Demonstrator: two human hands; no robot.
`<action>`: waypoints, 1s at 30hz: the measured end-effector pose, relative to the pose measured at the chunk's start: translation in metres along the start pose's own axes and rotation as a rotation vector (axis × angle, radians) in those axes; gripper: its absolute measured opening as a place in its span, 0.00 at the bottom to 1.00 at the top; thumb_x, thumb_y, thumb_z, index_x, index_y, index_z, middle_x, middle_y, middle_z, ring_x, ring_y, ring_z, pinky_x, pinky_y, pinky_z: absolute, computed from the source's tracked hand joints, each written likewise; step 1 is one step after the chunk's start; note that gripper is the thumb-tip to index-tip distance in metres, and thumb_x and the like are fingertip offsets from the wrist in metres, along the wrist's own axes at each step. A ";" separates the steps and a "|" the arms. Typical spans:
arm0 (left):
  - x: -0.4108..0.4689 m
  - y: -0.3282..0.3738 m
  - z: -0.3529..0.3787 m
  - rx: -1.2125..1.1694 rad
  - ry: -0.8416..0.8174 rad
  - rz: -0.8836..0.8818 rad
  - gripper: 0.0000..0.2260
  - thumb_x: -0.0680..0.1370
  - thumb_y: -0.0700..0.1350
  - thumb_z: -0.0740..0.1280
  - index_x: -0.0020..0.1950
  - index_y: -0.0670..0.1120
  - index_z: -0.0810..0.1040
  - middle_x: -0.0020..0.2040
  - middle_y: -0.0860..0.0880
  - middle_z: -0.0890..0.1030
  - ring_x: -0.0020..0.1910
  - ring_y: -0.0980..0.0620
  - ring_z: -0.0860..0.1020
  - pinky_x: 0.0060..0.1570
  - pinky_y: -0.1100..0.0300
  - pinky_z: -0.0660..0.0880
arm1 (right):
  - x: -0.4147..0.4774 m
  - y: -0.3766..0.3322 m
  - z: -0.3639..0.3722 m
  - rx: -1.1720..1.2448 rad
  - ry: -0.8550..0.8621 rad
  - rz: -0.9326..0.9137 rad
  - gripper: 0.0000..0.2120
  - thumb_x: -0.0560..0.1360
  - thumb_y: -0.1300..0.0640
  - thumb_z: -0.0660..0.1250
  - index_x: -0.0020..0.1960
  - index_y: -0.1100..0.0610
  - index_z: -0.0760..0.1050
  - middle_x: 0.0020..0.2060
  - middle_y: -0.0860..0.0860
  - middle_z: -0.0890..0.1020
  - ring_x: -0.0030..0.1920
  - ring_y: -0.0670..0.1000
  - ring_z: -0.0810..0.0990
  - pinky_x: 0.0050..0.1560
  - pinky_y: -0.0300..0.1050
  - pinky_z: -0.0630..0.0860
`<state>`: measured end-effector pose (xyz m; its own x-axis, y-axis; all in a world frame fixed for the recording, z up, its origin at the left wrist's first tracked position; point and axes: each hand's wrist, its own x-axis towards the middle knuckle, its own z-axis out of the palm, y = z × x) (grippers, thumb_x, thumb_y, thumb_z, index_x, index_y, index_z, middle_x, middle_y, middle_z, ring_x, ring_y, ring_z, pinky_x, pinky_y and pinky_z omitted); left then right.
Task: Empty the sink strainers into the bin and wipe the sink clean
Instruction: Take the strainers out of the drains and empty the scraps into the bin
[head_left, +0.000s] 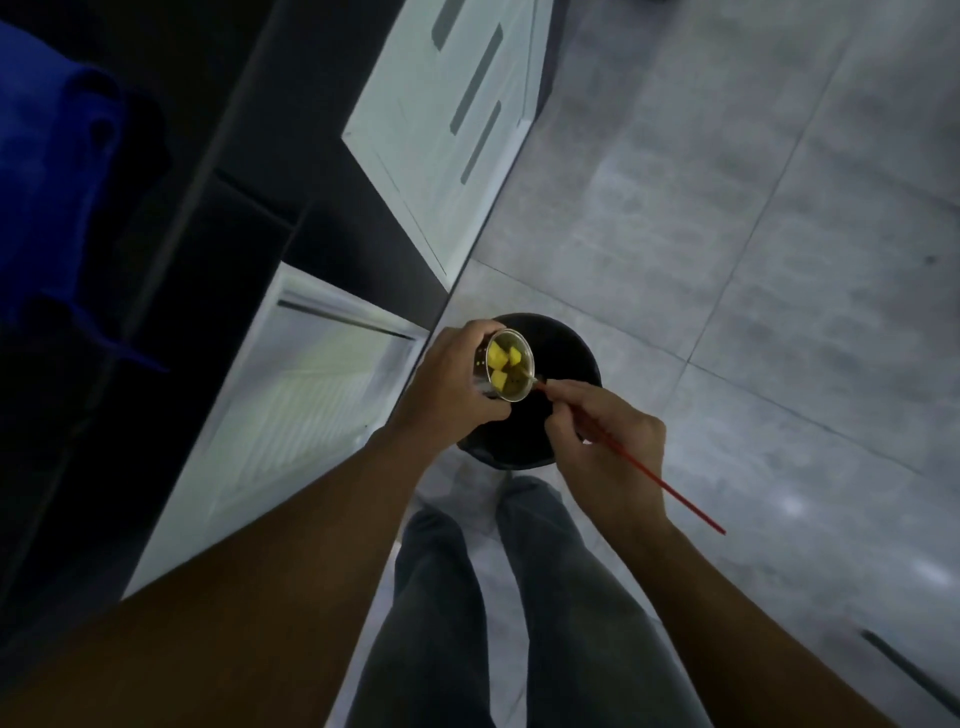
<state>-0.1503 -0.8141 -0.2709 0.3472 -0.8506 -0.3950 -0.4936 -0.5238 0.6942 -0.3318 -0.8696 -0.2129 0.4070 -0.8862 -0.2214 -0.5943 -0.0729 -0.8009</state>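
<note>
My left hand (449, 387) grips a small metal sink strainer (506, 371), tilted on its side over a round black bin (563, 343) on the floor. A few yellow food chunks (503, 364) sit inside the strainer. My right hand (605, 447) pinches a thin red stick (670, 491), whose tip touches the strainer's rim. The sink is out of view.
White cabinet fronts (447, 130) and a dark counter edge run along the left. A blue cloth (52, 171) hangs at the upper left. Grey floor tiles (753, 208) spread to the right. My legs (519, 597) stand just behind the bin.
</note>
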 end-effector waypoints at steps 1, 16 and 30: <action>0.002 -0.002 0.003 0.010 -0.012 -0.003 0.38 0.64 0.49 0.81 0.69 0.56 0.67 0.65 0.50 0.74 0.62 0.53 0.72 0.54 0.64 0.74 | 0.000 0.003 0.003 0.010 0.009 0.004 0.10 0.77 0.59 0.68 0.56 0.53 0.84 0.53 0.46 0.85 0.53 0.42 0.84 0.56 0.49 0.82; 0.006 -0.020 0.055 0.093 -0.090 -0.026 0.35 0.66 0.46 0.81 0.70 0.53 0.69 0.66 0.47 0.74 0.65 0.49 0.73 0.55 0.61 0.72 | -0.012 0.056 0.023 -0.067 -0.005 0.053 0.08 0.78 0.59 0.69 0.55 0.53 0.83 0.51 0.47 0.86 0.50 0.42 0.83 0.56 0.43 0.81; 0.004 -0.017 0.059 0.118 -0.089 -0.027 0.34 0.68 0.47 0.80 0.71 0.50 0.70 0.68 0.46 0.73 0.66 0.48 0.72 0.58 0.61 0.72 | -0.015 0.063 0.028 -0.046 0.040 0.019 0.08 0.77 0.61 0.70 0.55 0.56 0.84 0.51 0.50 0.86 0.50 0.45 0.84 0.54 0.48 0.83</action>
<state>-0.1876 -0.8118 -0.3195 0.2923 -0.8342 -0.4677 -0.5773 -0.5438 0.6091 -0.3558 -0.8481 -0.2752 0.3673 -0.9053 -0.2132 -0.6332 -0.0755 -0.7703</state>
